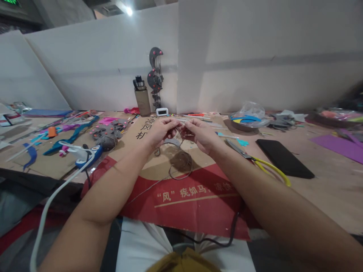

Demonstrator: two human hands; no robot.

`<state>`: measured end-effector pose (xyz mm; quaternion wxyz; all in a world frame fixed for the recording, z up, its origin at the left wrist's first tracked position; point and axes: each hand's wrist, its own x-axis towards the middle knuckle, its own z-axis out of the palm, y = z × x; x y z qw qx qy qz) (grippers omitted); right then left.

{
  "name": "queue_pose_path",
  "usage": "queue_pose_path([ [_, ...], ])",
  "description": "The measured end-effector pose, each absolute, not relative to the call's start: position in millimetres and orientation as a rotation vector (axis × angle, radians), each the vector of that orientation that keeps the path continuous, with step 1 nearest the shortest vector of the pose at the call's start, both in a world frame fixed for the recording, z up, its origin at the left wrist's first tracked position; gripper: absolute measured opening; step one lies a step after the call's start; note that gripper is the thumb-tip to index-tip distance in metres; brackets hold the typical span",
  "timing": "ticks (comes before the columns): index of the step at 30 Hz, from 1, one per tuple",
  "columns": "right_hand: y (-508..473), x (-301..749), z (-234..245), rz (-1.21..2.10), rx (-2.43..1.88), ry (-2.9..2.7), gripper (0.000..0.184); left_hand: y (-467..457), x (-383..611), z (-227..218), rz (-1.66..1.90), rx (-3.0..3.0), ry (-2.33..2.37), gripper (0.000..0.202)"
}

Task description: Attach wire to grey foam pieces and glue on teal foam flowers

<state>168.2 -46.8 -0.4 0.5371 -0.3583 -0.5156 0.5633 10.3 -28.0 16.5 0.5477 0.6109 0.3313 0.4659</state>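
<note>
My left hand [165, 130] and my right hand [197, 133] meet above a flattened cardboard sheet [193, 206], both with fingers pinched together. Thin grey string [181, 176] hangs from between them and lies in loose loops on the cardboard. Its end trails toward the lower left. A small grey piece [172, 142] shows just below my fingertips; whether it touches them I cannot tell. Beyond my right wrist lie scissors [241, 151] with yellow handles.
A black phone [283, 158] lies at right, near a bowl [246, 122] with plastic wrap. At left are a power strip [89, 156] with a white cable, a heap of grey yarn [109, 132] and felt scraps. A bottle [142, 100] and a small digital clock [162, 112] stand by the wall.
</note>
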Motion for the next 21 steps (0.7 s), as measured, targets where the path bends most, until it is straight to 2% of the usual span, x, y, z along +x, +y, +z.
queue_pose_path([
  [7, -46.9, 166.7, -0.9, 1.413, -0.855, -1.222, 0.022, -22.8, 0.7, 26.7, 1.289, 1.151, 0.766, 0.014],
  [21, -43.7, 166.4, -9.7, 1.421, -1.062, -1.369, 0.022, -20.9, -1.0, 27.0, 1.304, 1.059, 0.657, 0.017],
])
